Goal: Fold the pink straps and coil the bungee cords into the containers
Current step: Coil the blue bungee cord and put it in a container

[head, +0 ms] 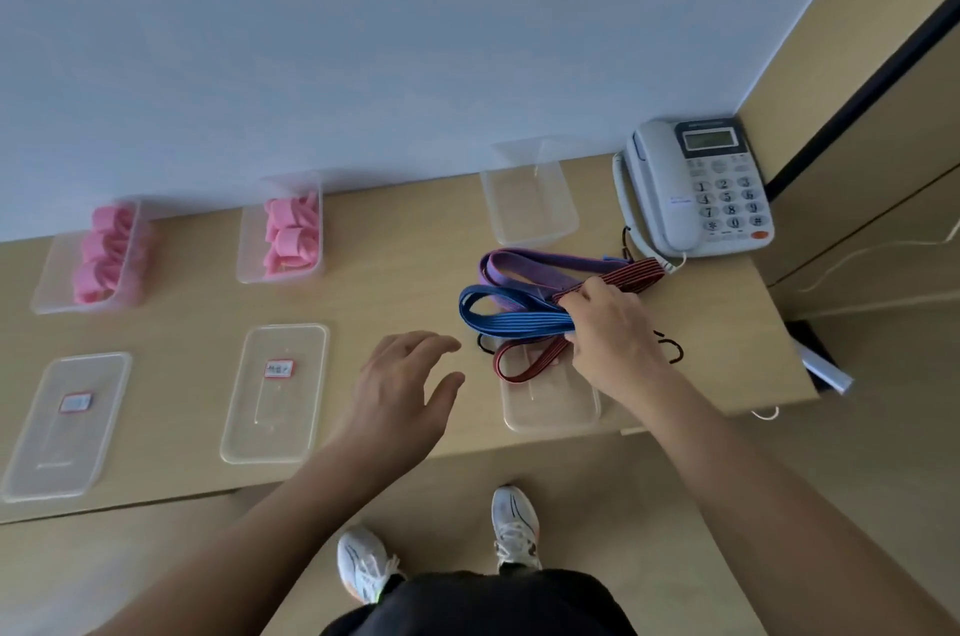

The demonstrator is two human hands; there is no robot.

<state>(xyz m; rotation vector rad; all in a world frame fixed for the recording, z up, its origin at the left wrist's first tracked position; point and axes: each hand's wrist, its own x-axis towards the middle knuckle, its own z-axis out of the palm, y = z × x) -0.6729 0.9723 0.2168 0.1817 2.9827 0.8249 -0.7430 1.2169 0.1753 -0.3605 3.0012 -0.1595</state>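
My right hand [615, 339] grips a bunch of looped bungee cords: a blue one [511, 318], a purple one [530, 272] and a red one [524, 360] whose striped end [631, 277] runs toward the phone. The bunch hangs just over a clear lid [550, 401]. My left hand [402, 388] hovers open to the left of the cords, touching nothing. Two clear containers hold folded pink straps: one at the far left [111, 253], one left of centre [291, 233]. An empty clear container [527, 199] stands behind the cords.
Two clear lids with red-framed labels lie near the front edge, left [67, 427] and centre [278, 391]. A grey desk phone [696, 186] sits at the back right by the wall. Black hooks [672, 349] lie near the desk's right edge. My shoes show below the desk.
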